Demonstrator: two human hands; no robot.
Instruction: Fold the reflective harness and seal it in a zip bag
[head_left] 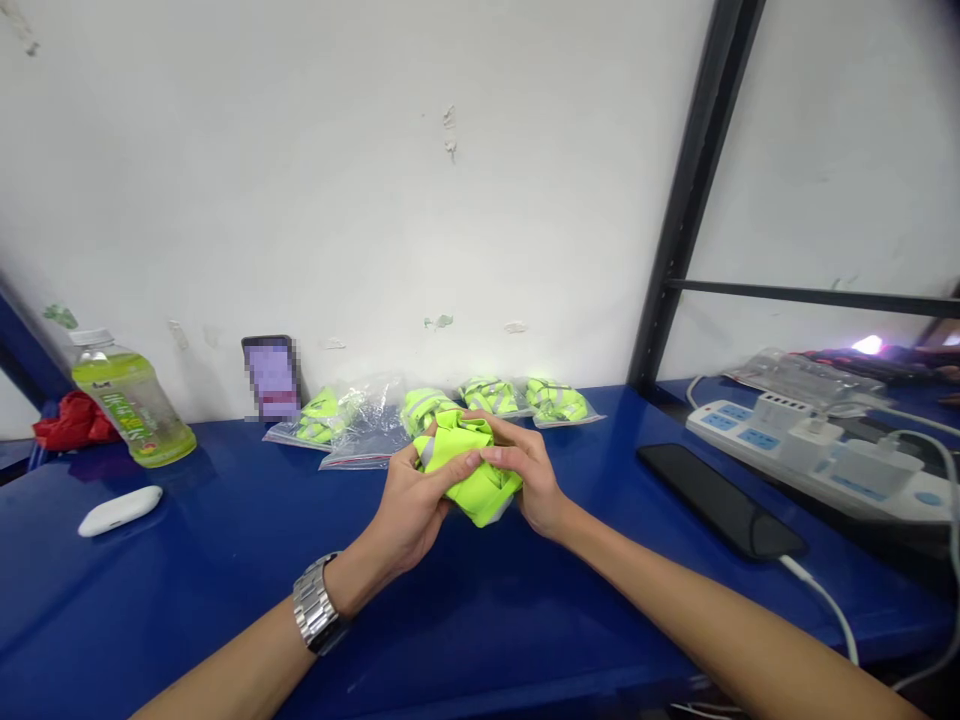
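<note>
Head view shows the left hand point(409, 510) and right hand point(529, 480), fingers closed and gripping a bunched neon-yellow reflective vest point(489, 495) near bagged vests point(556, 402) on the blue surface point(187, 590).

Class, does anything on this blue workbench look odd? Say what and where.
The neon yellow reflective vest between the left hand and right hand is loose and bunched; the others lie in clear plastic bags by the wall.
</note>
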